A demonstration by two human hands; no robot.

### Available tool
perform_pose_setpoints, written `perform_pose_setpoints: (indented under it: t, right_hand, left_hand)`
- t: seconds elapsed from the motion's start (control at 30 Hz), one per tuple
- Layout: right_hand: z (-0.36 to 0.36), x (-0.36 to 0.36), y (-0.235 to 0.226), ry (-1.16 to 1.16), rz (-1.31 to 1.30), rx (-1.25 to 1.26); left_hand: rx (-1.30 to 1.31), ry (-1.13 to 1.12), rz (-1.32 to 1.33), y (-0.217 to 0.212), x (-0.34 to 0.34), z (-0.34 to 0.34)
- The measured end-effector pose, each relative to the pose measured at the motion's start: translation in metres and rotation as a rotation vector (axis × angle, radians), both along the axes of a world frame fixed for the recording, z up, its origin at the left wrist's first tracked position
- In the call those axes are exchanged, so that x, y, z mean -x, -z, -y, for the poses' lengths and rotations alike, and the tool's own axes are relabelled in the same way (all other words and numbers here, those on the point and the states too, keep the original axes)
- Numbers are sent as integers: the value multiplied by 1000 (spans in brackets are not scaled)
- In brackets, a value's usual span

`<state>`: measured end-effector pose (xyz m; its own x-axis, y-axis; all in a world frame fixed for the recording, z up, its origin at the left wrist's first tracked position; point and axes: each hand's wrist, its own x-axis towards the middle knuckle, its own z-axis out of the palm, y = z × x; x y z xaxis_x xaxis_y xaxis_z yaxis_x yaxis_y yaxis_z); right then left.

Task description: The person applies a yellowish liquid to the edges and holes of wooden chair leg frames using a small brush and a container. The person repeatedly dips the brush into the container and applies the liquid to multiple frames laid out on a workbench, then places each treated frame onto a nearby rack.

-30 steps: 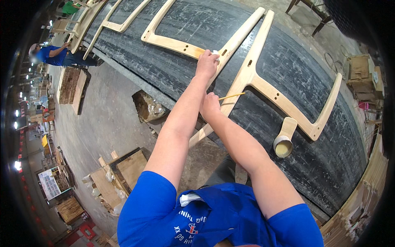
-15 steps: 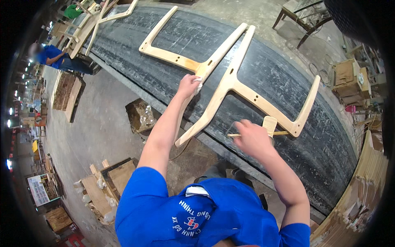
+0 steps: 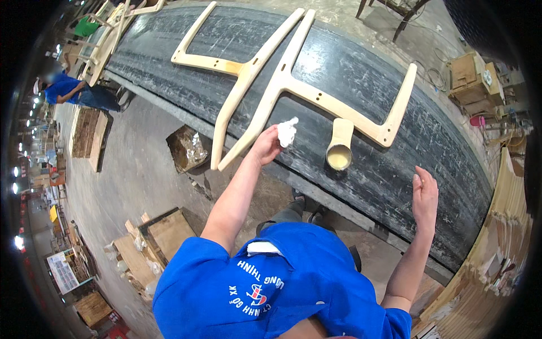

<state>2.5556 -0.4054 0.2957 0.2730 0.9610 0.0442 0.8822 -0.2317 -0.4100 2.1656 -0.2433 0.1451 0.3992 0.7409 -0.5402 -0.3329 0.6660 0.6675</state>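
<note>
My left hand (image 3: 267, 146) is closed on a crumpled white cloth (image 3: 287, 131), held at the near edge of the dark table beside the foot of a pale wooden chair frame (image 3: 324, 98). A second, similar wooden frame (image 3: 240, 79) lies to its left, their long legs close together. My right hand (image 3: 424, 195) is open above the table's right part, fingers stretched, with nothing visible in it. Between my hands stands a small round cup (image 3: 339, 157) with pale yellow contents. A flat wooden piece (image 3: 342, 131) extends from the cup's far side.
The long, scuffed dark table (image 3: 446, 186) runs from far left to near right. An open carton (image 3: 185, 150) sits on the floor beyond its near edge. Stacked wood strips (image 3: 480, 282) stand at right. A person in blue (image 3: 62, 87) is at far left.
My left hand has drawn back from the left frame toward me with the cloth. My right hand has moved right, away from the cup; the thin stick it held is out of sight.
</note>
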Motion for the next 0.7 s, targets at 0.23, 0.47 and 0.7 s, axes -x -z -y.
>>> perform_pose_setpoints:
  t: [0.23, 0.47, 0.7]
  right_hand:
    - [13, 1, 20, -189, -112, 62]
    - [11, 58, 39, -441, -224, 86]
    - [-10, 156, 35, -658, -416, -16]
  left_hand:
    - [-41, -193, 390, -34, 18, 84]
    - [-84, -529, 276, -40, 97, 244]
    - [58, -1042, 47, 14, 226, 410]
